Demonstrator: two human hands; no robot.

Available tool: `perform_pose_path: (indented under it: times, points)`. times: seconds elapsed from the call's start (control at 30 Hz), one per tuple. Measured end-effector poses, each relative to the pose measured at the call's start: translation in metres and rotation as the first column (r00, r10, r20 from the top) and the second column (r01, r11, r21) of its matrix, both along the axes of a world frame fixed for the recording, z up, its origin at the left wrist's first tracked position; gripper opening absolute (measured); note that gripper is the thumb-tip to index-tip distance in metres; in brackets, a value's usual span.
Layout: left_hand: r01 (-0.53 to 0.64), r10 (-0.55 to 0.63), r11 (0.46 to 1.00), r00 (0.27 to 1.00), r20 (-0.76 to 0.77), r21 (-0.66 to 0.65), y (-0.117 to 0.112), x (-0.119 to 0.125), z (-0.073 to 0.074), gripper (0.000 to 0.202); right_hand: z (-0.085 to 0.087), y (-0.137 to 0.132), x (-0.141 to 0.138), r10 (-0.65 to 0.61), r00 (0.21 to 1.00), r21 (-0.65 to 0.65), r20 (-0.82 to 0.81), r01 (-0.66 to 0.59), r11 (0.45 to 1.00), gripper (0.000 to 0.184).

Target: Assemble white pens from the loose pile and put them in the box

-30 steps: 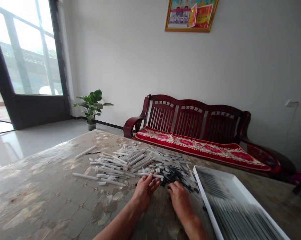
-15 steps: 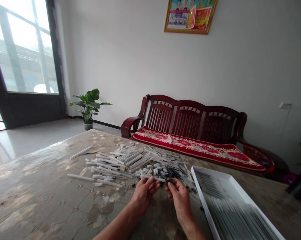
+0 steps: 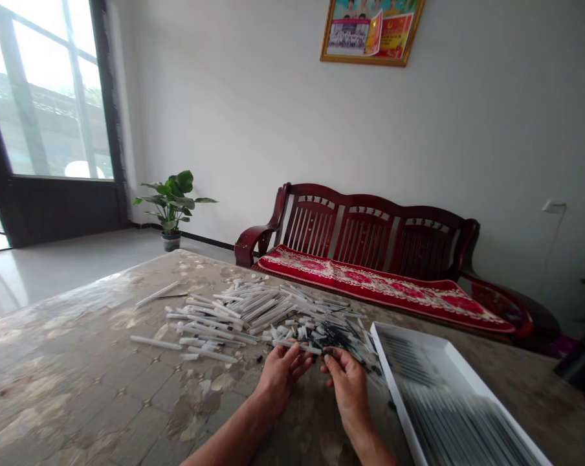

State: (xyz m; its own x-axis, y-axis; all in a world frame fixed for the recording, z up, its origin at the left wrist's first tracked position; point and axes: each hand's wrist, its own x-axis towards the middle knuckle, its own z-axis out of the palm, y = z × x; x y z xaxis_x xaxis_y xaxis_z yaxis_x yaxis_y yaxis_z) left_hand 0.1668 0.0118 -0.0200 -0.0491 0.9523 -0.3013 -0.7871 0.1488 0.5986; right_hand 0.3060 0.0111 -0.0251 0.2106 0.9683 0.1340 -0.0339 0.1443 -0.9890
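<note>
My left hand (image 3: 277,374) is closed around a white pen barrel (image 3: 310,349), thumb on top, with the barrel lying nearly level. At its right end, my right hand (image 3: 348,377) pinches with thumb and forefinger. A small dark piece seems to sit at those fingertips, but the fingers mostly cover it. Just beyond both hands spreads a heap of white pen barrels (image 3: 263,309). Small black pen parts (image 3: 332,334) and short white caps (image 3: 302,321) lie mixed on the heap's near right side.
On the right of the patterned table (image 3: 103,401) stands a shallow white box (image 3: 394,388) holding rows of slim grey rods (image 3: 472,421). A loose barrel (image 3: 155,342) lies to the left. Past the table is a dark red wooden bench (image 3: 365,233); a potted plant (image 3: 171,200) stands on the floor.
My right fingertips have shifted very slightly left, closer against the end of the barrel. My left hand and the heap look the same.
</note>
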Motion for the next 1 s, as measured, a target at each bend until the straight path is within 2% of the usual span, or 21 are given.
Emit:
perform_pose_path:
  times: [0.23, 0.33, 0.47, 0.57, 0.7, 0.87, 1.0]
  points:
    - [-0.006, 0.008, 0.998, 1.0, -0.028, 0.067, -0.0009, 0.0006, -0.0031, 0.021, -0.0037, 0.0013, -0.0007, -0.022, 0.991, 0.026, 0.128, 0.019, 0.999, 0.038]
    - [-0.02, 0.023, 0.997, 0.999, -0.044, 0.075, -0.0026, 0.0013, -0.0027, 0.024, -0.0062, 0.0002, 0.0006, -0.009, 0.972, 0.05, 0.236, -0.003, 0.999, 0.038]
    - [-0.024, 0.03, 0.995, 0.998, -0.064, 0.092, -0.005, 0.0021, -0.0028, 0.031, -0.006, -0.0041, 0.0017, -0.065, 0.874, 0.161, 0.481, -0.016, 0.987, 0.034]
    - [-0.004, 0.013, 0.994, 0.996, -0.084, 0.111, -0.0059, 0.0027, -0.002, 0.035, -0.004, -0.0062, 0.0026, -0.089, 0.806, 0.166, 0.585, -0.012, 0.986, 0.042]
    - [-0.009, 0.021, 0.994, 0.994, -0.104, 0.11, -0.0048, 0.0024, -0.0001, 0.036, -0.0013, -0.0071, 0.0048, -0.013, 0.821, 0.1, 0.571, -0.055, 0.993, 0.048]
    - [-0.002, 0.013, 0.994, 0.995, -0.101, 0.109, -0.0035, 0.0012, -0.0015, 0.033, -0.0019, -0.0072, 0.0058, -0.043, 0.815, 0.163, 0.578, -0.064, 0.985, 0.039]
    - [0.013, 0.0, 0.994, 0.993, -0.12, 0.104, -0.0031, 0.0022, -0.0036, 0.031, -0.0032, -0.0063, 0.0068, 0.002, 0.819, 0.085, 0.574, -0.062, 0.994, 0.046]
